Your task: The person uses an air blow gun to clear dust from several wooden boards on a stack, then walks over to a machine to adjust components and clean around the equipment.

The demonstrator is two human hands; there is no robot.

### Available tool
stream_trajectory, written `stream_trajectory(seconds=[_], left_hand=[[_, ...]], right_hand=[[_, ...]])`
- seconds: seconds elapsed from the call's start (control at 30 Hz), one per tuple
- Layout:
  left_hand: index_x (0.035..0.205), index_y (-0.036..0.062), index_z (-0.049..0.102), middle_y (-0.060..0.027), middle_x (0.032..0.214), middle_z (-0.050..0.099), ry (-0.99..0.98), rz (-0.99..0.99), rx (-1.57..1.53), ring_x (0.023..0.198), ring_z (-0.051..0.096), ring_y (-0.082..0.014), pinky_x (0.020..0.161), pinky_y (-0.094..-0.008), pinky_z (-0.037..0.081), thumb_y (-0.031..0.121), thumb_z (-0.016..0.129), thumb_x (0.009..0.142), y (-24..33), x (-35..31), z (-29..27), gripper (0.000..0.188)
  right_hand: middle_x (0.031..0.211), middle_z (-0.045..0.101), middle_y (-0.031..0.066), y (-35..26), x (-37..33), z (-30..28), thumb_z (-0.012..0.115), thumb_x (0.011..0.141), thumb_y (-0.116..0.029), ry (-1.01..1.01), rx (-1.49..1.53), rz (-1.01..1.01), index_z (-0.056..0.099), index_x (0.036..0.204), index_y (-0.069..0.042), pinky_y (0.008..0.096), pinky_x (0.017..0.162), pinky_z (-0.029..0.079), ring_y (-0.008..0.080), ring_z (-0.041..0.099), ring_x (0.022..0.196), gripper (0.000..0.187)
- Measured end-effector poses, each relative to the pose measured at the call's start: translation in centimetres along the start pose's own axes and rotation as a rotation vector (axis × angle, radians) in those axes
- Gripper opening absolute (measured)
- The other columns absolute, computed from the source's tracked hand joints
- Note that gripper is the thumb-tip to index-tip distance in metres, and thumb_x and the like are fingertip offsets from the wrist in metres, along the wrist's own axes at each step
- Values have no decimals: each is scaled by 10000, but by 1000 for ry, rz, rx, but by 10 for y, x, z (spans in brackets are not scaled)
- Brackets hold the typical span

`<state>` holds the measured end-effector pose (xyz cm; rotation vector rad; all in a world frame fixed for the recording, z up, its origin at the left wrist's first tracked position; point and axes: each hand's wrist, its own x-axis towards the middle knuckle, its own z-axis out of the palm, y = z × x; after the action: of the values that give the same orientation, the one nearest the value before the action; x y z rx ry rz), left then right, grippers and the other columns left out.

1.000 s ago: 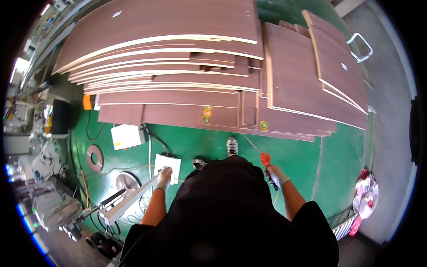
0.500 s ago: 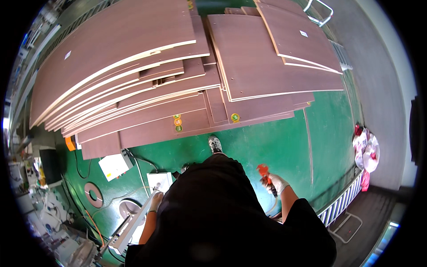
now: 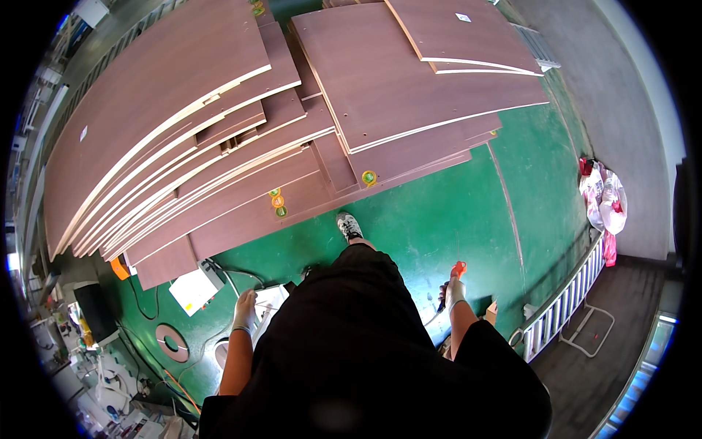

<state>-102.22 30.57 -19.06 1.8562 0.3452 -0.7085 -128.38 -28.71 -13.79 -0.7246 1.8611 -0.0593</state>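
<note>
My right hand, in a light glove, is closed around a hand tool with a red head and a dark handle. A thin hose or cable trails near this hand. The tool's exact kind does not show. On the other side, my gloved left hand hangs by a white box on the floor; its fingers are too indistinct to read. Ahead of my feet lie large stacks of brown boards with pale edges, well apart from both hands.
A white box-shaped unit with cables and a brown ring-shaped roll sit on the green floor at left. At right stand a white slatted rail and hanging plastic bags. Coloured tape rolls lie on the lower boards.
My view has turned, and the boards sit further left. My left hand has moved forward, apart from the metal rail it was beside. My right hand still holds the red tool, now pointing more forward.
</note>
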Motion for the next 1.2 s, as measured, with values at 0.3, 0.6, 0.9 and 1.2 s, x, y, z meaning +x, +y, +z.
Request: stream_trajectory(seconds=[0.3,0.6,0.9,1.2], left_hand=[[1219,-4,603,-106,1087,654,30,-25,-1,904,613,-200,819,-340,501,327,568,936,-70,-28,21,437],[1053,70,611,-157,1118,643,66,121,525,1076,602,-350,929,-412,499,25,542,829,-44,-80,19,239],[1176,27,635,-123,1105,672,198,-281,-6,1019,615,-229,909,-330,473,309,537,967,-21,-106,66,365],[1172,48,633,-197,1150,649,188,-361,24,1096,601,-323,939,-372,464,339,530,944,-31,-110,73,383]], right_hand=[[495,414,-7,-26,-25,34,493,933,-599,-593,-572,20,497,691,-109,301,363,260,117,334,365,546],[695,572,24,-31,30,202,439,971,-359,-1042,-1006,-590,651,966,-33,320,565,391,166,513,589,389],[611,552,25,-85,-131,271,404,925,-251,-1100,-1409,-475,611,863,-54,294,472,402,143,499,497,293],[634,540,28,-50,-187,283,459,1005,-373,-1241,-1481,-1050,595,821,-36,288,520,400,138,485,531,407]])
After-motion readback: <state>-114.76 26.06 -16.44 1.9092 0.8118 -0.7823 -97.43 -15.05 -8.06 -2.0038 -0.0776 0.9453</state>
